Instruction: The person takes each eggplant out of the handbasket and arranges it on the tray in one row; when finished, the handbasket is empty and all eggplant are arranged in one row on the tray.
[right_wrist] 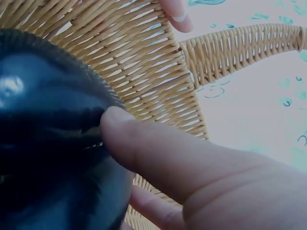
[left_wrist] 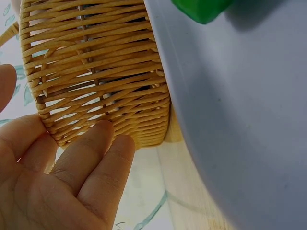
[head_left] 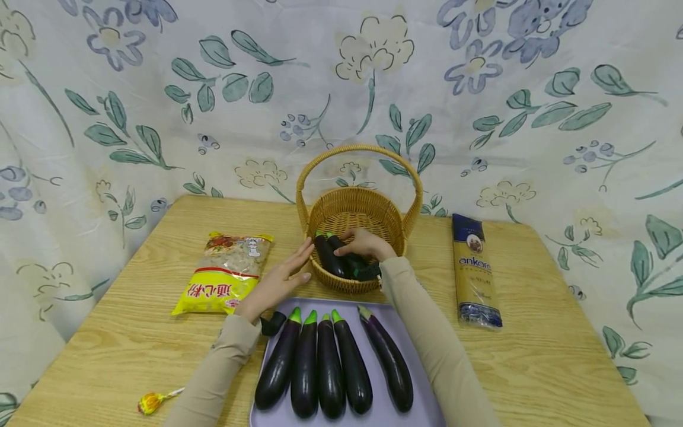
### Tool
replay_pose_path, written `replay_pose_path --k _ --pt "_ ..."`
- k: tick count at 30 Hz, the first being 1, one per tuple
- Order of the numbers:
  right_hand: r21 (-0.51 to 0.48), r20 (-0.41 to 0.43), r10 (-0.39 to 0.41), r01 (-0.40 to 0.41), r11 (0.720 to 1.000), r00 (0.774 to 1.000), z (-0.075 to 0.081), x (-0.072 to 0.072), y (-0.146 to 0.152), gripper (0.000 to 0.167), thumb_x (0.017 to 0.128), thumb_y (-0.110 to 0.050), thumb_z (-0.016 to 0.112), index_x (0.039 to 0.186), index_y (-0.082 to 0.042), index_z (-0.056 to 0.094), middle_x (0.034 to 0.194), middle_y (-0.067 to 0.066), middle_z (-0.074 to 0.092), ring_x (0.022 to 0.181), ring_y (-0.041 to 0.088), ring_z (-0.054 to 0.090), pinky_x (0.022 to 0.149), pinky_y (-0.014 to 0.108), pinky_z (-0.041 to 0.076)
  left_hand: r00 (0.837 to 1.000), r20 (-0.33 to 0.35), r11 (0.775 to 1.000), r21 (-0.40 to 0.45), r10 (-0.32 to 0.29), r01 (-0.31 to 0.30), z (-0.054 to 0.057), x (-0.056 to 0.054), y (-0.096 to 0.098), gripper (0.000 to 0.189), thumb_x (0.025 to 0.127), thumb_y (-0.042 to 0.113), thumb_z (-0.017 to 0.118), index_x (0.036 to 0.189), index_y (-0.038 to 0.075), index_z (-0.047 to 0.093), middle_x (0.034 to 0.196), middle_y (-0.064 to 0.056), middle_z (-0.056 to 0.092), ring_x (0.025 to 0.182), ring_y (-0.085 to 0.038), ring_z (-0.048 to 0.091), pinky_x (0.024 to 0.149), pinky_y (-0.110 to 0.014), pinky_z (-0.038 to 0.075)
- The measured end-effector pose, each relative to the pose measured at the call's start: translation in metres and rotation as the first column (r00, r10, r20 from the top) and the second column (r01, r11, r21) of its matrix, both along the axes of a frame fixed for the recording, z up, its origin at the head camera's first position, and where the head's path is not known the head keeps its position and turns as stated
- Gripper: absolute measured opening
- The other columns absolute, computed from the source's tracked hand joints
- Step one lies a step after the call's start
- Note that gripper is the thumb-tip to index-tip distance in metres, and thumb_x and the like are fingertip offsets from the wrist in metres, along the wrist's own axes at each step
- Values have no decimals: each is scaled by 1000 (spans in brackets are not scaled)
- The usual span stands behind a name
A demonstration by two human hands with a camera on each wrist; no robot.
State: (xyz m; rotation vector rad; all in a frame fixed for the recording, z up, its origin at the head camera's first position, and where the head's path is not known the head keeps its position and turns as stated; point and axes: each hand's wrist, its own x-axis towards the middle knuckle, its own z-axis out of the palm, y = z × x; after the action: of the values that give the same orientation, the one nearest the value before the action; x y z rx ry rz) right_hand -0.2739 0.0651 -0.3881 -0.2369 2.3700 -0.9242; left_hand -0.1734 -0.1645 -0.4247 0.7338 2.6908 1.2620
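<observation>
A wicker basket [head_left: 349,284] with a tall handle stands at the back of the table, and two dark eggplants [head_left: 326,261] lie inside it. My right hand [head_left: 368,244] reaches into the basket and grips one eggplant [right_wrist: 53,105], its thumb pressed on the glossy skin. With fingers nearly straight, my left hand [head_left: 280,279] touches the basket's left outer side; the left wrist view shows the fingertips against the wicker [left_wrist: 96,72]. Several more eggplants [head_left: 331,373] with green stem ends lie side by side on a lilac tray [head_left: 381,409] in front of the basket.
To the left lies a yellow-and-clear food packet [head_left: 224,273], with a wrapped lollipop [head_left: 152,402] nearer the front. A long pasta packet [head_left: 475,273] lies on the right. Behind the wooden table [head_left: 539,356] hangs a floral curtain [head_left: 320,53].
</observation>
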Motion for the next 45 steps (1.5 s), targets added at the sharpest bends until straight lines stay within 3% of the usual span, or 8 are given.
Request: replay_pose_path --k 11,17,26,32,38,45 --pt "2 7 18 -18 1000 1000 0 1 0 65 90 -34 67 145 -9 43 145 16 46 123 30 53 100 44 48 1000 -2 1000 0 2 -2 1 1 0 63 100 19 52 155 11 22 165 -3 9 149 -34 18 116 -61 23" --pt "-26 -55 -24 22 999 998 6 2 0 66 89 -31 69 144 -7 43 141 17 50 117 29 56 96 41 50 1000 -13 1000 -1 3 -3 0 1 0 63 99 18 52 155 10 22 165 -4 10 149 -34 19 116 -60 23" --pt "-90 -110 -76 66 994 991 13 8 4 67 90 -27 68 147 -7 39 133 20 55 110 30 62 91 40 54 1000 -10 1000 -9 5 -5 0 2 -1 66 101 35 50 155 12 22 165 -3 9 148 -34 20 116 -60 24" --pt "-176 -117 -123 101 979 985 18 13 10 66 90 -23 67 147 -9 37 134 21 53 108 32 62 89 41 55 1000 -2 1000 -8 4 -4 0 2 0 68 100 40 48 155 12 21 165 0 8 149 -34 19 116 -60 24" --pt "-279 -101 -197 162 946 975 26 16 15 64 91 -20 67 145 -7 36 132 22 53 111 34 61 94 44 53 1000 -10 1000 2 -4 4 -1 1 0 69 100 42 48 155 11 21 165 -1 8 148 -35 19 116 -60 24" --pt "-326 -67 -260 226 918 963 29 19 20 65 92 -23 66 145 -5 32 134 22 50 110 34 61 85 41 55 1000 -25 1000 15 -18 18 -1 1 0 69 100 42 48 154 8 22 164 -7 10 148 -37 19 116 -60 23"
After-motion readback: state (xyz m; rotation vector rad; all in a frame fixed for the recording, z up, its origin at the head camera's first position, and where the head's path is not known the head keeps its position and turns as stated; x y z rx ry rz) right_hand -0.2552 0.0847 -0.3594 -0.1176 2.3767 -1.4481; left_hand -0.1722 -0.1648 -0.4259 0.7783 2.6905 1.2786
